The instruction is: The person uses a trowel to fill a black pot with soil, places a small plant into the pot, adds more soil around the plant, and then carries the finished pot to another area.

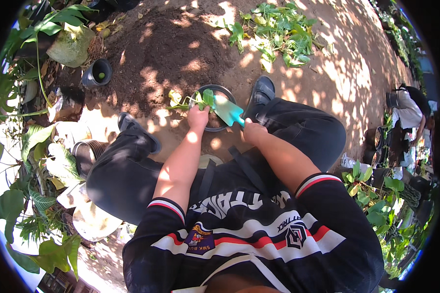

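Between my feet stands a round black plant pot [228,90], with brown soil partly visible inside. My left hand [198,118] is closed on a leafy plant cutting [208,96] over the pot's left side. One of its leaves is green, and yellowish ones stick out to the left. The cutting's lower end is hidden, so I cannot tell whether it sits in the soil. In my right hand [254,132] is the handle of a turquoise hand trowel [226,110]. Its blade slants over the pot toward the cutting.
Dark loose soil [166,56] is heaped beyond the pot. A pile of leafy cuttings [291,36] lies at the far right of it. To the left are a small black pot [97,73], stacked pots [85,154] and broad-leaved plants. Another person [409,110] bends at far right.
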A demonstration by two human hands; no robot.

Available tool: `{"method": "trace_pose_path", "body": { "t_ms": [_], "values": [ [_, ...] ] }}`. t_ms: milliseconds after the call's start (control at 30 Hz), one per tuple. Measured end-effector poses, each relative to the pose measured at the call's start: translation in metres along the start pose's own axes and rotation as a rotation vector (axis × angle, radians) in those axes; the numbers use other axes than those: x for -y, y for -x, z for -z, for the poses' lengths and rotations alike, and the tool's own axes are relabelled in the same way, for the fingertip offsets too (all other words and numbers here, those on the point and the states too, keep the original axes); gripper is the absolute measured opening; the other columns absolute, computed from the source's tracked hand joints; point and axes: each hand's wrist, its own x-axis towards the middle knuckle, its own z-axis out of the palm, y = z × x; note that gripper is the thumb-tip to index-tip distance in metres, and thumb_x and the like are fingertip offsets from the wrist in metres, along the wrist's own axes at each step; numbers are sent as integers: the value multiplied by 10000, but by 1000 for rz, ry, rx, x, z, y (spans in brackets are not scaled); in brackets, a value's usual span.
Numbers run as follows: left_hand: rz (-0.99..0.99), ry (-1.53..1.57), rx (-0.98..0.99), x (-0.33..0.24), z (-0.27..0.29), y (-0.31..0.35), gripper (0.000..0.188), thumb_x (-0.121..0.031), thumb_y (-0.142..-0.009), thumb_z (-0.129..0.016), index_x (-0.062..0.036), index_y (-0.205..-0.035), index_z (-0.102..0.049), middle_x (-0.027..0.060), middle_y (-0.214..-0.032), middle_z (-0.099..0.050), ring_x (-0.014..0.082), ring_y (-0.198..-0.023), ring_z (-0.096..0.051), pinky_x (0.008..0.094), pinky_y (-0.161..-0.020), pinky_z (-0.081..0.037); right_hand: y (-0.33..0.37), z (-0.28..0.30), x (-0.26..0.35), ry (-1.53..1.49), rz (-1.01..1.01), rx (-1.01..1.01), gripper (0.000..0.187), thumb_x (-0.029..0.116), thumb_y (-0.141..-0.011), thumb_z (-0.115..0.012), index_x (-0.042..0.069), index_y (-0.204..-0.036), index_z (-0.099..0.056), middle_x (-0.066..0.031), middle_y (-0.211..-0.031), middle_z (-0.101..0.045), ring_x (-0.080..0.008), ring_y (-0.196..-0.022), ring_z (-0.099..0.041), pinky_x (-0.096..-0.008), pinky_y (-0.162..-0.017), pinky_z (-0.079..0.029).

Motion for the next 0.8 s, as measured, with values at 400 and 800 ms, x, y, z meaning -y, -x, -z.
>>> {"method": "trace_pose_path", "body": {
  "t_ms": [400,800],
  "values": [
    [-102,109,243,0,8,-16,290,-329,-658,-697,-72,-790,-674,121,-701,-642,246,-683,-621,340,-651,-458,37,104,-52,261,227,-204,412,450,-774,-526,75,-878,-661,-101,-919,-641,-270,-892,-607,-352,-735,-483],
    [-169,-102,134,9,-5,-24,281,-332,-657,-711,-85,-788,-688,109,-748,-632,236,-720,-599,322,-672,-464,-6,65,-18,218,352,-25,617,578,-853,-328,55,-945,-641,-125,-1016,-613,-289,-992,-561,-377,-819,-455]
  ]
}}
